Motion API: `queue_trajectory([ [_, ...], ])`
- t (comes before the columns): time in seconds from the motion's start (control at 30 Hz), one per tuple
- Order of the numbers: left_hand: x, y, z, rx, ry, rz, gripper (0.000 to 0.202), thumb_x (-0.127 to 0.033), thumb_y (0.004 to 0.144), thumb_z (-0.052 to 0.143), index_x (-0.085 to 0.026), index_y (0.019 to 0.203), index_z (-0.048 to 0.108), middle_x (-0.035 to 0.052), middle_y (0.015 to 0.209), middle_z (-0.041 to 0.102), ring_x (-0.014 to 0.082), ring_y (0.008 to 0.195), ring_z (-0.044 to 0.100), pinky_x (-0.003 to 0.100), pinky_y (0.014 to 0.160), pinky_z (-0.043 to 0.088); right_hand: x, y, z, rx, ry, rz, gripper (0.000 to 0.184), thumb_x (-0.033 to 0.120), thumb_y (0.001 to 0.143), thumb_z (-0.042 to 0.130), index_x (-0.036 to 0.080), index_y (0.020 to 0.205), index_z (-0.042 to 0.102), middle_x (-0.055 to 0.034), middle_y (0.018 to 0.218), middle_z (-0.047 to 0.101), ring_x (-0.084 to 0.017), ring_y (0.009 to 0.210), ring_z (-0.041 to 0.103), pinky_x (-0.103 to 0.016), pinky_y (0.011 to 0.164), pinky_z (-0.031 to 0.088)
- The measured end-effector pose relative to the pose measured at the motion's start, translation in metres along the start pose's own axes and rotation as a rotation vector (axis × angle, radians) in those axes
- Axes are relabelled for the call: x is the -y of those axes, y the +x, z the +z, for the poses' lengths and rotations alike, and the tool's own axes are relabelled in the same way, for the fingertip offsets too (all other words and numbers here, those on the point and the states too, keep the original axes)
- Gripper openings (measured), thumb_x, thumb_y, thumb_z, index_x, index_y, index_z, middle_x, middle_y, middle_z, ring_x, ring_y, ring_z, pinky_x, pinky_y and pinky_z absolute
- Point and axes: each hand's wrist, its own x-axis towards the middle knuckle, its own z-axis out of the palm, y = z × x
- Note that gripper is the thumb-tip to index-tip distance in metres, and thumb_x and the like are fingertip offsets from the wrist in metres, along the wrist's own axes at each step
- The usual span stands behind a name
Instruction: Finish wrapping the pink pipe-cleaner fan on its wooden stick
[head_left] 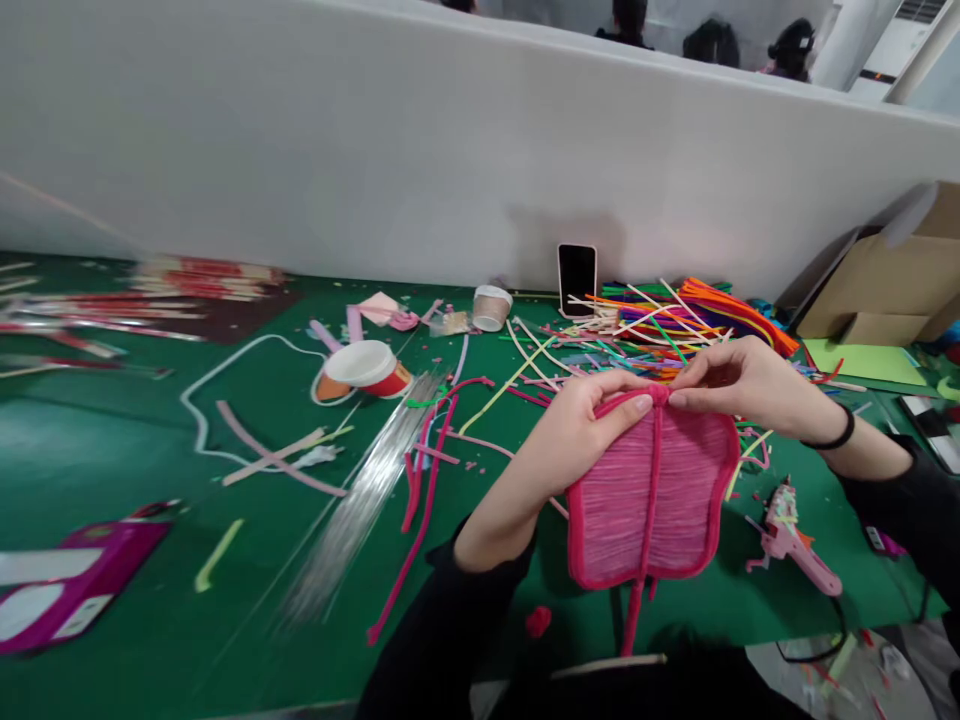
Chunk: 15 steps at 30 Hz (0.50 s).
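Observation:
A pink pipe-cleaner panel [611,510], striped across and edged in darker pink, hangs upright above the near side of the table. A dark pink strand runs down its middle and sticks out below the lower edge. My left hand [574,435] grips its top edge left of centre, thumb in front. Close beside it, my right hand [739,385] pinches the top centre, where the middle strand meets the border. The fingertips partly hide that joint. Beneath the panel, a small red-pink clump [538,621] lies on the table.
On the green table [262,620], a pink glue gun [795,545] lies right. Left are clear thin sticks [360,500], loose pink pipe cleaners [424,520] and a paper cup [367,365]. A phone [577,280] stands behind, beside colourful pipe cleaners [675,320]; a cardboard box [885,275] is far right.

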Motion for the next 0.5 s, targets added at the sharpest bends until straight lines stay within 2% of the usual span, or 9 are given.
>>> queue_trajectory([
  [0.1, -0.002, -0.003, 0.001, 0.021, -0.035, -0.002, 0.021, -0.034, 0.091, 0.061, -0.015, 0.097, 0.069, 0.0069, 0.102, 0.075, 0.0215, 0.096, 0.07, 0.032, 0.085, 0.052, 0.009, 0.004, -0.007, 0.131, 0.084, 0.166, 0.023, 0.04, 0.068, 0.084, 0.02, 0.076, 0.076, 0.0, 0.073, 0.075, -0.012, 0.065, 0.065, -0.025, 0.062, 0.052],
  [0.2, -0.004, -0.006, 0.001, 0.025, -0.045, -0.033, 0.022, -0.035, 0.092, 0.061, -0.015, 0.099, 0.065, 0.007, 0.098, 0.074, 0.0208, 0.091, 0.069, 0.031, 0.078, 0.052, 0.014, 0.006, -0.012, 0.231, 0.078, 0.241, 0.022, 0.041, 0.068, 0.084, 0.022, 0.078, 0.079, 0.0, 0.072, 0.074, -0.012, 0.066, 0.064, -0.026, 0.063, 0.05],
  [0.33, -0.007, -0.009, 0.001, 0.009, 0.043, 0.011, 0.019, -0.033, 0.092, 0.06, -0.014, 0.096, 0.066, 0.0068, 0.098, 0.072, 0.0203, 0.092, 0.067, 0.032, 0.08, 0.051, 0.017, 0.008, -0.013, 0.282, 0.05, 0.231, 0.02, 0.042, 0.068, 0.083, 0.023, 0.075, 0.08, -0.0007, 0.072, 0.074, -0.014, 0.066, 0.063, -0.028, 0.063, 0.048],
  [0.5, -0.008, -0.009, -0.001, 0.004, 0.045, 0.042, 0.018, -0.031, 0.093, 0.06, -0.014, 0.095, 0.067, 0.0056, 0.096, 0.07, 0.019, 0.091, 0.066, 0.031, 0.082, 0.05, 0.022, 0.008, -0.01, 0.249, -0.012, 0.165, 0.023, 0.043, 0.068, 0.083, 0.021, 0.065, 0.074, 0.0022, 0.061, 0.067, -0.01, 0.056, 0.055, -0.026, 0.054, 0.041],
])
